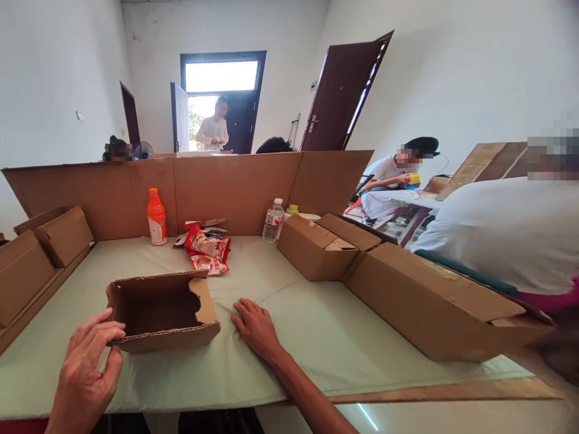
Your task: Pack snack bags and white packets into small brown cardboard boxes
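Observation:
An open-topped cardboard box [169,345] stands on the pale green tablecloth [280,289], its dark inside facing up. My left hand [93,355] grips the box at its near left corner, fingers at the rim and thumb against the outside. To the right of the box, my right hand [256,325] lies palm down on the cloth with fingers extended, holding nothing. Beyond the box is a pile of red snack packets [208,248]. An orange bottle [156,217] with an orange cap stands behind, to the left of the packets.
A clear bottle [273,221] and a green-capped container [292,211] stand at the back. Cardboard boxes line the right side [420,295] and left side [63,235]. A tall cardboard panel [235,193] closes the far edge. Other people sit or stand beyond and to the right.

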A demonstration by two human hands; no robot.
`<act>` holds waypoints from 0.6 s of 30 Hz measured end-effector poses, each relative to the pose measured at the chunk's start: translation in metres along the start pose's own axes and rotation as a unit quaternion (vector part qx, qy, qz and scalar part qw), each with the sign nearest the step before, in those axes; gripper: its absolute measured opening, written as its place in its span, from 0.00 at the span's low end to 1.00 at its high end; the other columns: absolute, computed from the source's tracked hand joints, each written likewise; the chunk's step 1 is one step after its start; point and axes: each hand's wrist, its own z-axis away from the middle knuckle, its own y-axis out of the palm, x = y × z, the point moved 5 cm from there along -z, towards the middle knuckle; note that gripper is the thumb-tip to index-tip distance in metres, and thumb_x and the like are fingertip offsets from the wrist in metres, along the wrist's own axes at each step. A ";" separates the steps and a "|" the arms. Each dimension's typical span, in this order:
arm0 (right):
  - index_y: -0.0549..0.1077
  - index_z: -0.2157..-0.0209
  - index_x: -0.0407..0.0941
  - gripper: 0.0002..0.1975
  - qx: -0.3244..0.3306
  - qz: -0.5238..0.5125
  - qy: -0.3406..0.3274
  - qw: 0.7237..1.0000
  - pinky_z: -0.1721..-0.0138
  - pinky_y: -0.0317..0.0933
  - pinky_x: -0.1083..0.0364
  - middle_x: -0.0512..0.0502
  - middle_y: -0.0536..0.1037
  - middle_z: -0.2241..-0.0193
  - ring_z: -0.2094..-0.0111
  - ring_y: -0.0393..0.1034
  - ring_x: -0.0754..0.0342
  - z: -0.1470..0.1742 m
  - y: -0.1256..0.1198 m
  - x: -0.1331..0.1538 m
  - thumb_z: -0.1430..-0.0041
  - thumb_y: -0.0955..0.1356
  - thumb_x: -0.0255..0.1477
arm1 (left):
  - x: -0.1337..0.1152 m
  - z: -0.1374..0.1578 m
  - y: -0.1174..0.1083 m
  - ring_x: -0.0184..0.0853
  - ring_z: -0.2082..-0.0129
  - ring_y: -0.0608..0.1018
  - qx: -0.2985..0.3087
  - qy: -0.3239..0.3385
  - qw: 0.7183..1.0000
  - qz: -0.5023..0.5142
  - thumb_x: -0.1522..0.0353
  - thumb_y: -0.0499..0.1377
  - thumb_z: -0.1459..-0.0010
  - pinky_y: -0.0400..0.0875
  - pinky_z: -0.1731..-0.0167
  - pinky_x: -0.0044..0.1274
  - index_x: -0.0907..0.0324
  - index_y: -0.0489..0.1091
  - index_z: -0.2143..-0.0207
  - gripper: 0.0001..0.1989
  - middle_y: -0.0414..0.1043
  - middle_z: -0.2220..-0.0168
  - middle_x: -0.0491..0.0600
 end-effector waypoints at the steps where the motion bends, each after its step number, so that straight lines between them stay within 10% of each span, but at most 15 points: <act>1: 0.73 0.43 0.43 0.19 0.001 0.000 0.000 1.000 0.38 0.55 0.46 0.37 0.71 0.38 0.36 0.63 0.44 0.000 0.000 0.000 0.31 0.63 0.30 | 0.002 0.002 0.001 0.43 0.47 0.76 0.004 -0.007 1.000 0.004 0.72 0.53 0.37 0.69 0.50 0.34 0.53 0.69 0.60 0.07 0.79 0.62 0.47; 18: 0.73 0.43 0.43 0.19 -0.002 -0.024 0.000 1.000 0.39 0.55 0.46 0.37 0.71 0.38 0.36 0.63 0.43 -0.001 0.002 -0.007 0.32 0.63 0.30 | 0.005 -0.008 0.013 0.39 0.43 0.73 0.028 -0.020 0.999 0.024 0.73 0.54 0.35 0.67 0.47 0.31 0.55 0.70 0.59 0.07 0.78 0.61 0.49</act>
